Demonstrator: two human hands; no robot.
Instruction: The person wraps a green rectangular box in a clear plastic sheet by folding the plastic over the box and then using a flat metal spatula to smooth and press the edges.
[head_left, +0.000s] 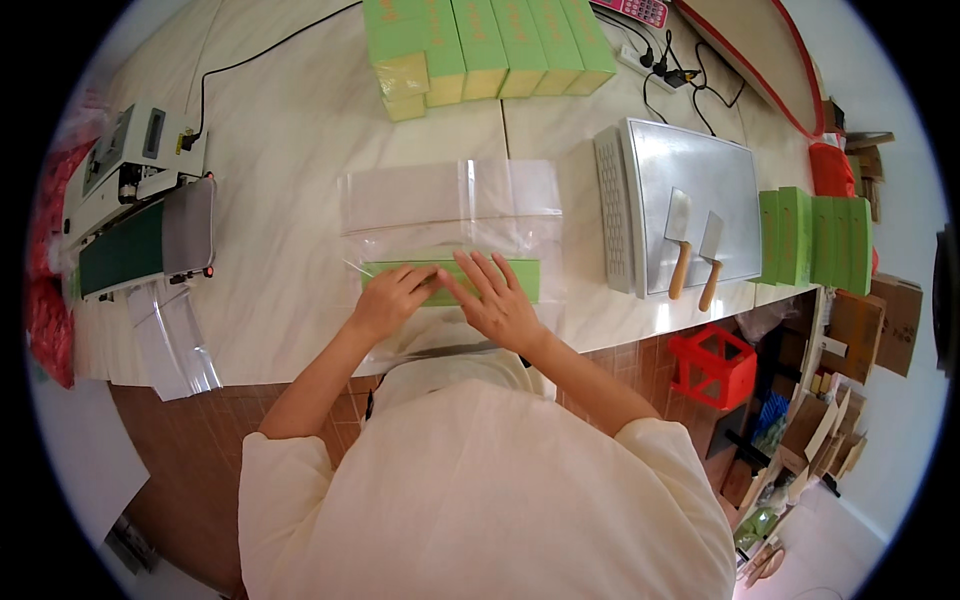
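Observation:
A long green box [526, 282] lies on the table in front of me, with a clear plastic film [450, 195] over it and spread out behind it. My left hand [391, 300] rests on the left half of the box. Its fingers are bunched together, and whatever may be pinched at their tips is too small to make out. Over the middle of the box is my right hand [500, 311], fingers stretched and spread, its thumb side close to the left fingertips. Parts of the box are hidden under both hands.
A sealing machine [135, 205] with a belt stands left, plastic sleeves [170, 340] hanging beside it. Several green boxes [490, 50] line the back. To the right, two wooden-handled scraper blades [680, 245] lie on a metal hot plate [645, 150], with more green boxes [795, 235] beyond.

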